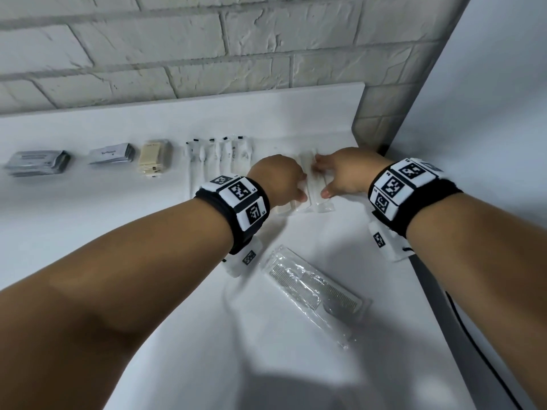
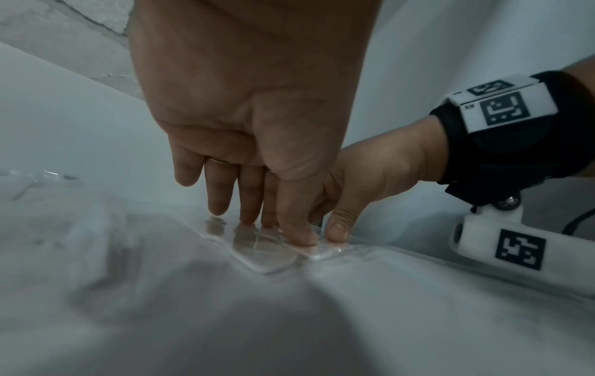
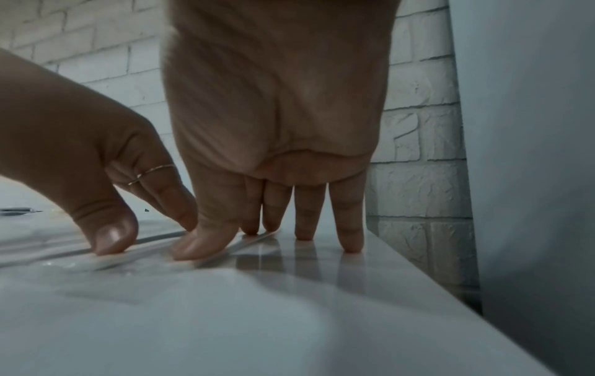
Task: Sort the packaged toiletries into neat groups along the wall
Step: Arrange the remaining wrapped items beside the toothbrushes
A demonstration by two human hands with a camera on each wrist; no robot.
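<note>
Clear-wrapped white packets [image 1: 313, 190] lie side by side on the white counter [image 1: 118, 220], near its right end by the brick wall [image 1: 207, 54]. My left hand [image 1: 278, 179] presses straight fingers and thumb down on their left side. My right hand [image 1: 337, 176] touches their right side with its thumb and two fingers, the other fingertips on the counter. In the left wrist view my left hand [image 2: 277, 229] presses the glossy packet [image 2: 267, 259]. In the right wrist view my right hand [image 3: 254, 223] rests on the packet's edge [image 3: 151, 246]. A wrapped comb [image 1: 313, 291] lies loose nearer to me.
Along the wall from the left sit silver sachets [image 1: 37, 162], a pile of grey-white sachets [image 1: 111, 153], cream boxes [image 1: 154, 156] and wrapped toothbrushes [image 1: 219, 152]. A white panel [image 1: 488, 84] closes off the counter's right end. A black cable [image 1: 473, 335] runs past the right edge.
</note>
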